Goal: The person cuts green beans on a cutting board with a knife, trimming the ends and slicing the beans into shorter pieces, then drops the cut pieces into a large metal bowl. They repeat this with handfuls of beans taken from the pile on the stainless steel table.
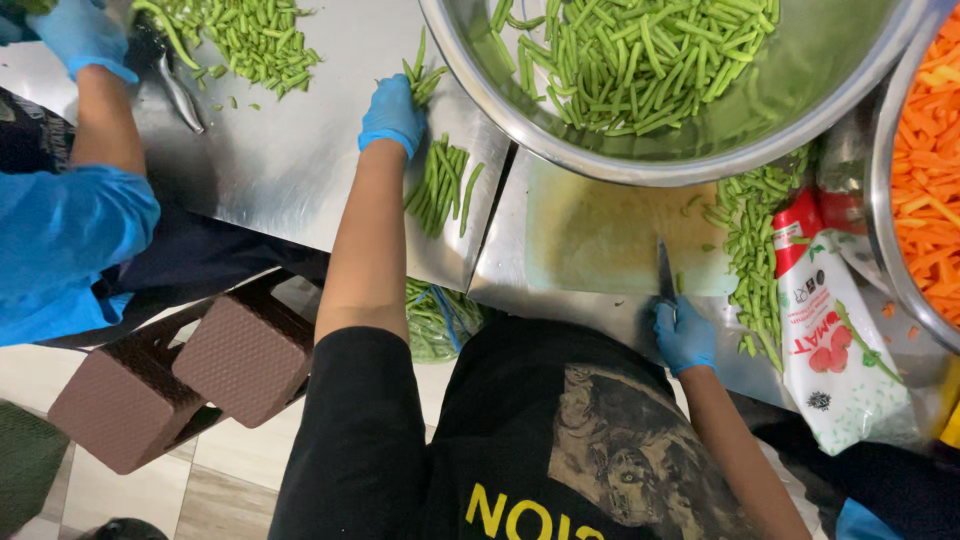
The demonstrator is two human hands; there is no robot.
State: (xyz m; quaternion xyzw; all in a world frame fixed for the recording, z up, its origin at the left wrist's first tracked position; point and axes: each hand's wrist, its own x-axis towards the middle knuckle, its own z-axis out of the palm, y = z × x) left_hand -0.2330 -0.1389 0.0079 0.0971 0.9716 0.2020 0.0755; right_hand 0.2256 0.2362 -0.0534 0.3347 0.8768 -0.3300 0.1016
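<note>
My left hand, in a blue glove, reaches out over the steel table and grips a bunch of whole green beans. More whole beans lie just below it on the table. In a blue glove too, my right hand holds a knife, its blade resting on the pale cutting board. Cut bean pieces are heaped along the board's right edge. A big steel bowl of cut beans stands beyond the board.
Another person's gloved hand works at a pile of cut beans at the far left. A bowl of shredded carrot and a white and red pouch sit on the right. Brown stools stand below.
</note>
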